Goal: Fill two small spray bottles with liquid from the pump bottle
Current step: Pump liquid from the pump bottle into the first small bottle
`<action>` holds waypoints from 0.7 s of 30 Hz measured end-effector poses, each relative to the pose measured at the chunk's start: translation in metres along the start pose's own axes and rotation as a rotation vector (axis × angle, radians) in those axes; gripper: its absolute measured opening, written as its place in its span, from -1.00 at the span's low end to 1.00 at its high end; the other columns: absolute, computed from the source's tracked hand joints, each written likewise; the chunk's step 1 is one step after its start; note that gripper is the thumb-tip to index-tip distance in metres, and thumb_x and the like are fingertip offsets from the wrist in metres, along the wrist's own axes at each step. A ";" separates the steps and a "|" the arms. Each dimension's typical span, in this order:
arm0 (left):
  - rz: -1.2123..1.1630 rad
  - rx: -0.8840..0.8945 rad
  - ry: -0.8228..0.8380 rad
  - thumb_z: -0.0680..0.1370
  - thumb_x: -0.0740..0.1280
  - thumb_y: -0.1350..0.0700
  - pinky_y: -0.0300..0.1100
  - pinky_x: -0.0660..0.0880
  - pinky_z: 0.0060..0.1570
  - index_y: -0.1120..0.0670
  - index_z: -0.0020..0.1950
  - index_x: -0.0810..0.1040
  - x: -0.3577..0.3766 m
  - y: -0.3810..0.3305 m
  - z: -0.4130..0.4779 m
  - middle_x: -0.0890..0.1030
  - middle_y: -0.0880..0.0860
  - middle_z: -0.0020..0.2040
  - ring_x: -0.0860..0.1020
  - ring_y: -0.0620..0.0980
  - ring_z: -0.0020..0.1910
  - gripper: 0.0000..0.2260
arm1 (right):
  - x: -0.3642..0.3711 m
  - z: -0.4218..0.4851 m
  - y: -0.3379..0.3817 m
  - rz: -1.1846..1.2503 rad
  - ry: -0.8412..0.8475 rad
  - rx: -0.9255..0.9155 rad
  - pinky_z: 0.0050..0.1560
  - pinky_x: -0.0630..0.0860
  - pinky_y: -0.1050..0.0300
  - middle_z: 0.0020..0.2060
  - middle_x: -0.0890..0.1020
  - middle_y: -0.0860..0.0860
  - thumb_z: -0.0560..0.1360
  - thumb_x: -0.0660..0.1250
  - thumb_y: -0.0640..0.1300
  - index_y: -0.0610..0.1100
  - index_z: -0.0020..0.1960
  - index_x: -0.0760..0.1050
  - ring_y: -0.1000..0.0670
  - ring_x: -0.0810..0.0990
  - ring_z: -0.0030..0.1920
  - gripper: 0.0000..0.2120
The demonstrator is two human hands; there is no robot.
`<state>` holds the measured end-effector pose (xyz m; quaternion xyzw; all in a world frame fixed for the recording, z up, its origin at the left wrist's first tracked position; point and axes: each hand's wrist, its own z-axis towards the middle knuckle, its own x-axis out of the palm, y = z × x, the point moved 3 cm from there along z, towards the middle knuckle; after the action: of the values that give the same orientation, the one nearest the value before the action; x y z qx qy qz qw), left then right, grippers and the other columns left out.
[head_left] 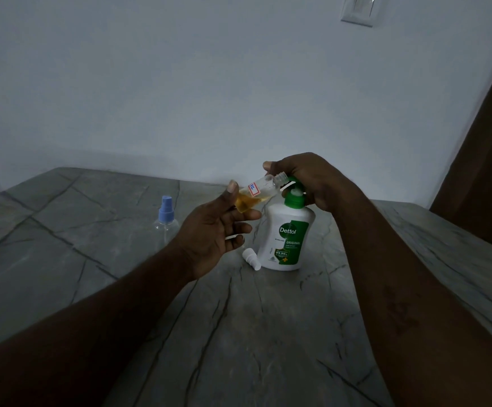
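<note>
A white pump bottle (pixel 289 230) with a green label and green pump head stands on the grey marble-pattern table (pixel 239 333). My right hand (pixel 312 180) curls over the pump head from above. My left hand (pixel 209 233) holds a small clear spray bottle (pixel 261 188) by its base between thumb and fingers. This bottle is tilted, uncapped and partly filled with amber liquid, its open neck up by the pump's spout. Its white spray cap (pixel 251 258) lies on the table beside the pump bottle. A second clear spray bottle (pixel 167 221) with a blue top stands to the left.
The table meets a pale wall at the back, with a light switch plate (pixel 359 10) high up. A brown panel (pixel 479 171) runs down the right side. The table's right edge lies close behind my right forearm.
</note>
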<state>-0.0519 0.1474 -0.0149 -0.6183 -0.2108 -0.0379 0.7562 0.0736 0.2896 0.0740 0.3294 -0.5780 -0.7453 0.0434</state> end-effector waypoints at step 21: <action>-0.002 -0.007 0.010 0.52 0.27 -0.24 -0.12 0.46 -0.11 0.08 0.13 0.62 0.001 0.001 0.000 0.70 0.09 -0.08 0.60 -0.06 -0.23 -0.57 | 0.000 -0.004 0.003 0.063 -0.020 0.026 -0.02 0.52 0.03 -0.04 0.76 -0.09 0.50 0.47 -0.04 -0.11 0.04 0.74 0.02 0.59 -0.30 -0.81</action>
<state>-0.0503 0.1475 -0.0155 -0.6204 -0.2073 -0.0425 0.7552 0.0746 0.2852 0.0756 0.3042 -0.5983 -0.7391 0.0567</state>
